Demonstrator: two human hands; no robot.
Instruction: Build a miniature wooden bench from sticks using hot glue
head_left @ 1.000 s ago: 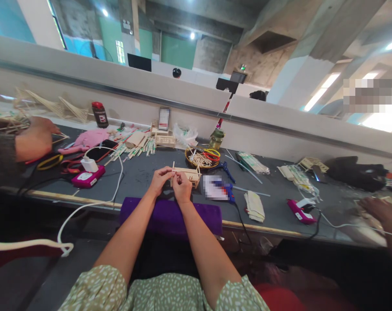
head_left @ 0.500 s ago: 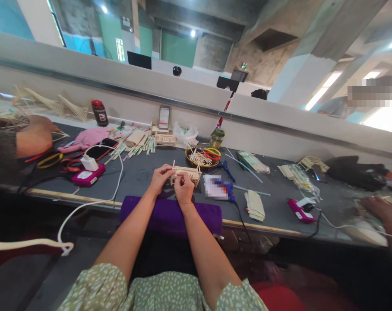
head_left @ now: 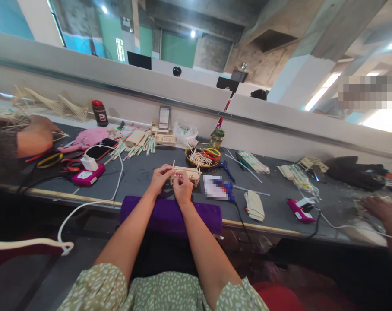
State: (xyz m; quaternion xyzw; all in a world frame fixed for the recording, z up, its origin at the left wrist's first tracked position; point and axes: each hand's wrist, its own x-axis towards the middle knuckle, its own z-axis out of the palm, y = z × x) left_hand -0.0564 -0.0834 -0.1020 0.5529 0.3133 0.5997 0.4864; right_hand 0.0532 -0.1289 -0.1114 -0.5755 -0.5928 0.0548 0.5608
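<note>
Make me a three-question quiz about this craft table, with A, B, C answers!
1. Where is the round basket of sticks?
A. behind the little wooden frame
B. on the floor
C. on the purple cushion

2. What colour is the cushion at the table edge?
A. yellow
B. purple
C. white

3. What are both hands doing?
A. resting flat
B. holding a phone
C. holding the wooden frame

Answers: A, the basket sits beyond the wooden frame; B, the cushion is purple; C, left hand and right hand pinch the frame.

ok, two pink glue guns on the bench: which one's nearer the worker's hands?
The left pink glue gun, beside the white charger, lies closer to the left hand. The other pink glue gun sits farther off, right of the folded paper stack.
</note>
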